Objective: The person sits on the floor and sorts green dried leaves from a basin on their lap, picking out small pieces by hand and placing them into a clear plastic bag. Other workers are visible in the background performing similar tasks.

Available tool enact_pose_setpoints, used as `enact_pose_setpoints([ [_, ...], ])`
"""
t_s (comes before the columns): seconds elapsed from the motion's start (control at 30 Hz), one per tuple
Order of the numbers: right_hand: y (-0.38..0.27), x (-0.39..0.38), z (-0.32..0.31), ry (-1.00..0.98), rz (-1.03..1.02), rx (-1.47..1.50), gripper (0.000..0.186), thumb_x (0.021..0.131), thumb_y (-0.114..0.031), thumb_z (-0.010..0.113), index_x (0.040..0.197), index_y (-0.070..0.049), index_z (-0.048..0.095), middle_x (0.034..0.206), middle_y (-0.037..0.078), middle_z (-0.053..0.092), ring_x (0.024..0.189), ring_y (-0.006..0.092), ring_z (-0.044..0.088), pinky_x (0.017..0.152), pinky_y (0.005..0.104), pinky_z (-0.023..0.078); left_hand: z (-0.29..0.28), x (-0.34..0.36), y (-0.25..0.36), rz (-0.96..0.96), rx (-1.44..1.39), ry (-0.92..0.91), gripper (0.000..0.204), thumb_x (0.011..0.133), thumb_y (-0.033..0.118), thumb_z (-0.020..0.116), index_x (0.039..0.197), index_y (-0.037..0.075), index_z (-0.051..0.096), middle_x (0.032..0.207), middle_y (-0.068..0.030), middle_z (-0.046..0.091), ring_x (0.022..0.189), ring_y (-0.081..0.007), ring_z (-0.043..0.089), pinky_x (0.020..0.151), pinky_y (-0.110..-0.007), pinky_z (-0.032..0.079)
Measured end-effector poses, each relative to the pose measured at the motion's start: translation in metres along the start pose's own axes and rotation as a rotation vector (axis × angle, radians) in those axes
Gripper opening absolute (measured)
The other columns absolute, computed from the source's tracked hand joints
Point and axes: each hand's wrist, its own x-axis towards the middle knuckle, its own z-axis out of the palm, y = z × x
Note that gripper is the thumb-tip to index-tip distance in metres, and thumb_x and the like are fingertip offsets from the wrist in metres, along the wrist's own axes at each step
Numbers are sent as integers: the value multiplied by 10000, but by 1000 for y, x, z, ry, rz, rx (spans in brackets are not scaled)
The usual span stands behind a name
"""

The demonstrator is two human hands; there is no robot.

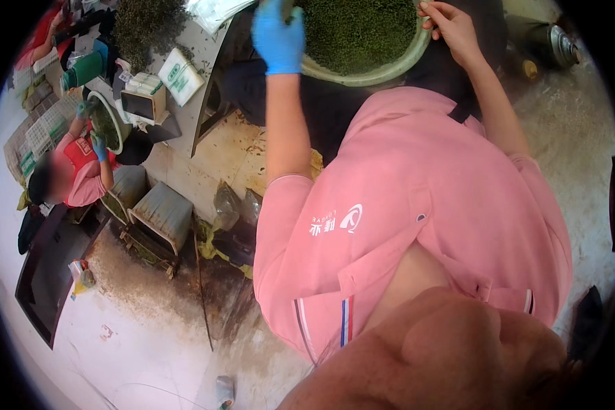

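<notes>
A round pale basin (372, 78) full of small dark green pellets like rolled tea leaves (359, 34) rests on my dark-clad lap at the top, its far side cut off by the picture's edge. My left hand (278, 35), in a blue glove, is closed round the basin's left rim; its outline is slightly blurred. At the right rim, my bare right hand (449, 29) has its thumb and index finger pinched together on the edge, the other fingers curled against the outside.
Left of me, a table (208, 51) bears a leafy heap (147, 24), white packets (182, 74) and a small box-like device (142, 106). Farther left, a co-worker (82, 160) in blue gloves handles another basin (121, 130). Grey bins (160, 215) stand on the floor; a metal canister (560, 46) lies right.
</notes>
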Motion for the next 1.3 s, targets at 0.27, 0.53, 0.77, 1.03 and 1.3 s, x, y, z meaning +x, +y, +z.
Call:
enact_pose_setpoints([
  [0.27,2,0,-1,-47,-15,32,157,961,-135,640,909,4,691,687,42,651,494,88,544,449,215,417,84,-83,1,-510,-53,-536,229,793,255,808,938,85,763,892,-108,746,782,-257,705,728,-366,546],
  [0.53,2,-4,-5,-8,8,31,156,957,-138,654,894,0,690,684,42,648,502,83,548,449,209,419,78,-95,-19,-756,-506,-528,196,870,181,732,958,7,752,889,-80,742,790,-138,650,745,-319,526],
  [0.77,9,0,-2,-44,-15,29,161,957,-143,656,887,-2,690,680,44,649,501,84,552,453,211,426,99,-105,-15,-567,-266,-545,196,838,195,766,924,21,742,849,-86,735,766,-168,667,723,-345,539],
  [1.03,7,-5,-6,-23,2,28,178,962,-160,657,882,-4,688,683,44,654,499,84,551,453,211,422,80,-103,-20,-727,-594,-507,196,878,172,723,996,16,721,912,-61,717,791,-146,623,754,-323,516],
  [1.3,15,-6,-6,-61,-9,52,180,964,-162,658,894,1,687,687,42,656,496,80,546,459,209,418,88,-108,-18,-559,-429,-430,208,850,186,761,968,21,714,891,-80,704,797,-181,644,751,-326,528],
])
